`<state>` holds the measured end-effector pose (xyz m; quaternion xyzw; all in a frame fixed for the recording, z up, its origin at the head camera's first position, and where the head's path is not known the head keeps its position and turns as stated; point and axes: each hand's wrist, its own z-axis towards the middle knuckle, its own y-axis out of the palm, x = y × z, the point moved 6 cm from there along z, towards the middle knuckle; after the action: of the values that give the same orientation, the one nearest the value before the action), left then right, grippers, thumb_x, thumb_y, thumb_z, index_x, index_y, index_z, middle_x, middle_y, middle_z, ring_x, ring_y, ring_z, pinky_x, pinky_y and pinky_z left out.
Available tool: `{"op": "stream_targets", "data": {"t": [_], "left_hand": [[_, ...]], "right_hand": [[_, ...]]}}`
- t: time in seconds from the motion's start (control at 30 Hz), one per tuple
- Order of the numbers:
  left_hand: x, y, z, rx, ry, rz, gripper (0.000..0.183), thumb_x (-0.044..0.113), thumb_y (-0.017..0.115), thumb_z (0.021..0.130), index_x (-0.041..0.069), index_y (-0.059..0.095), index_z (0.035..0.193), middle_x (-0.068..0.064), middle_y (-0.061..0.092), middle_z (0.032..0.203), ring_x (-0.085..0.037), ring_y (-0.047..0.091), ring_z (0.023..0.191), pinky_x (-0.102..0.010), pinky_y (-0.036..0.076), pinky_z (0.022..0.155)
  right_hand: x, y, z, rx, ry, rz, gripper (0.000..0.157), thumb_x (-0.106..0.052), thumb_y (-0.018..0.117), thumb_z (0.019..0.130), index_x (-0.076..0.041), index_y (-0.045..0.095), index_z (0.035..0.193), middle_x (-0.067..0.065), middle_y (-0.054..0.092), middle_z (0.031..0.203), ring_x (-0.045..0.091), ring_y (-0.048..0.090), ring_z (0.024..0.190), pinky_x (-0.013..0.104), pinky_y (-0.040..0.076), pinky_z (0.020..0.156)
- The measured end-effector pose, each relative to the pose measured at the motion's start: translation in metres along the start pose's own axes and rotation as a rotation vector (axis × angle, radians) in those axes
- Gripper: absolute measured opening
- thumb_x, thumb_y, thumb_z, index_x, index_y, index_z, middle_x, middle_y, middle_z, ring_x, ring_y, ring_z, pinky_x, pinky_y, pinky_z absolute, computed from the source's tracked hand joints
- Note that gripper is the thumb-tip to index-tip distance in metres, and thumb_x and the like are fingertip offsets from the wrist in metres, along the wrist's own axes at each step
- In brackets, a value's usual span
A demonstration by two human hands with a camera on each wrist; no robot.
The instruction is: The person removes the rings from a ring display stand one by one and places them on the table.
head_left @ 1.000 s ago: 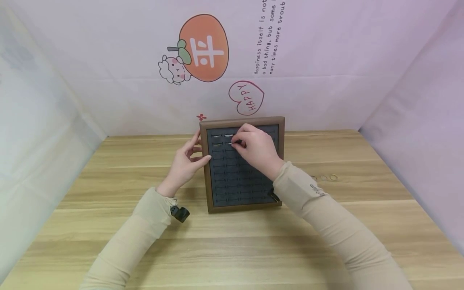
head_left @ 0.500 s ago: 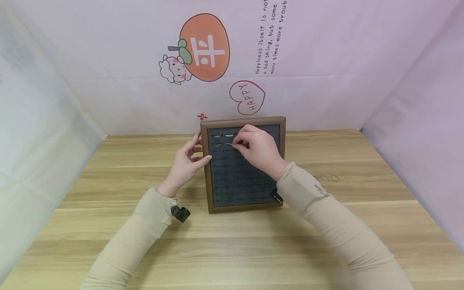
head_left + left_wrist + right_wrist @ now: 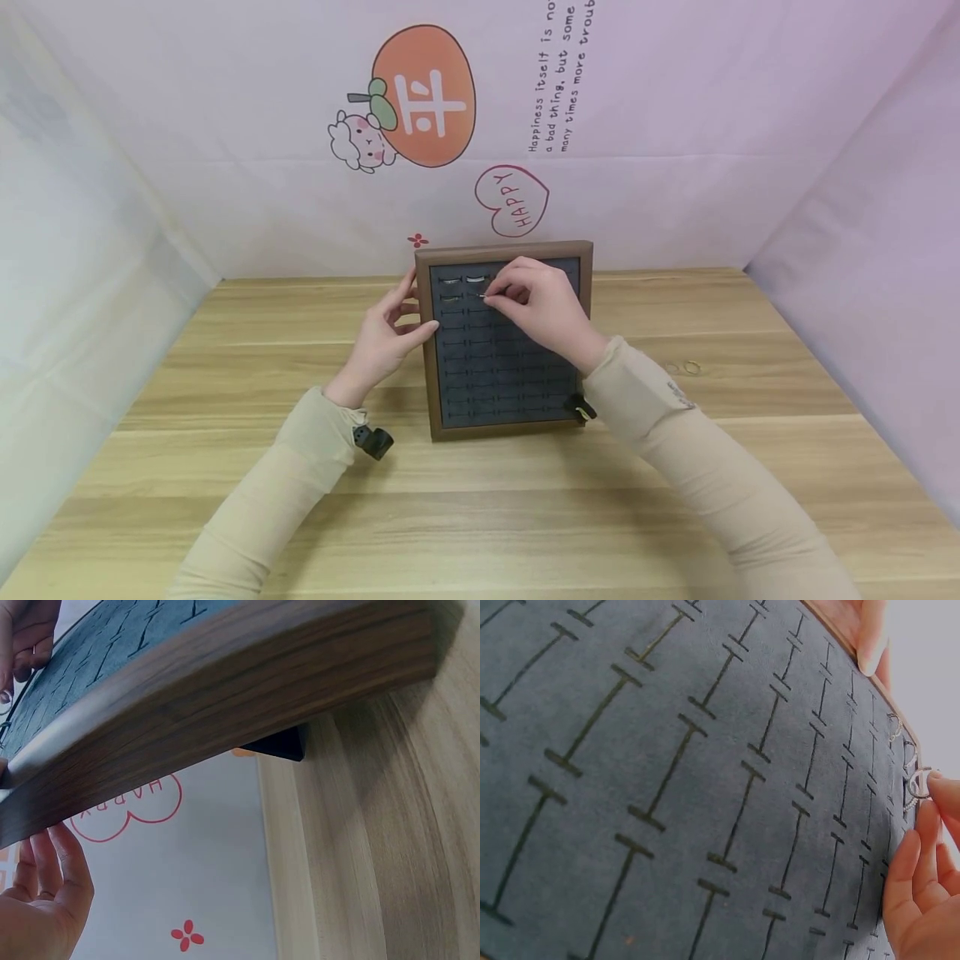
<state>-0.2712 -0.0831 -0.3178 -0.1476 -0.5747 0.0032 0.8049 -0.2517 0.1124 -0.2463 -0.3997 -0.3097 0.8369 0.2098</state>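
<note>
Board on table, nr back wall. L grip on board's L edge, thumb in front, fingers behind. R grip before upper R part, ring betw fingertips at row 2. Seated rings: 2 at row 1's L end, 1 below. R of board, on table: 2 loose rings.

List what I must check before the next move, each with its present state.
1. Board held: ok, the left hand grips its left edge.
2. Ring pinched: ok, by the right hand.
3. Ring fully in a slot: cannot tell, too small.
4. Placed rings in slots: ok, three show at upper left.
5. Loose rings all in sight: cannot tell, two show beside the sleeve.
</note>
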Motion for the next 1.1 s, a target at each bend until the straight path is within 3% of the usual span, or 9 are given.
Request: {"op": "stream_targets", "data": {"t": [0.4,0.67,0.93,1.1], "left_hand": [[0.0,-0.002,0.0,0.006,-0.013,0.02,0.079,-0.001,0.066,0.085,0.015,0.026,0.15,-0.019,0.046,0.131,-0.025,0.053,0.106,-0.045,0.048,0.093],[0.002,0.001,-0.001,0.01,-0.013,0.009,0.078,-0.002,0.066,0.084,0.014,0.027,0.15,-0.017,0.048,0.128,-0.025,0.054,0.105,-0.042,0.048,0.092],[0.002,0.0,-0.001,0.007,-0.004,0.027,0.078,-0.001,0.066,0.085,0.015,0.027,0.15,-0.017,0.048,0.129,-0.025,0.054,0.105,-0.036,0.05,0.09],[0.001,0.0,-0.001,0.006,-0.002,0.021,0.078,-0.001,0.066,0.085,0.015,0.027,0.15,-0.017,0.048,0.129,-0.022,0.054,0.104,-0.037,0.05,0.091]], "right_hand": [[0.013,-0.019,-0.019,-0.005,0.028,0.044,0.004,-0.004,0.071,0.083,-0.005,0.072,0.086,0.007,0.069,0.088,0.016,0.061,0.073,0.03,0.052,0.069],[0.035,-0.053,-0.042,0.027,0.076,0.029,0.006,0.0,0.071,0.081,-0.003,0.072,0.085,0.008,0.069,0.087,0.006,0.06,0.072,0.016,0.05,0.066],[0.077,-0.097,-0.066,0.083,0.209,-0.044,0.008,-0.005,0.071,0.082,-0.001,0.072,0.089,0.013,0.07,0.086,-0.006,0.057,0.067,0.011,0.047,0.062],[0.12,-0.118,-0.09,0.061,0.347,-0.082,0.014,-0.013,0.07,0.086,-0.001,0.071,0.093,-0.008,0.068,0.077,-0.007,0.057,0.064,0.015,0.046,0.055]]}}
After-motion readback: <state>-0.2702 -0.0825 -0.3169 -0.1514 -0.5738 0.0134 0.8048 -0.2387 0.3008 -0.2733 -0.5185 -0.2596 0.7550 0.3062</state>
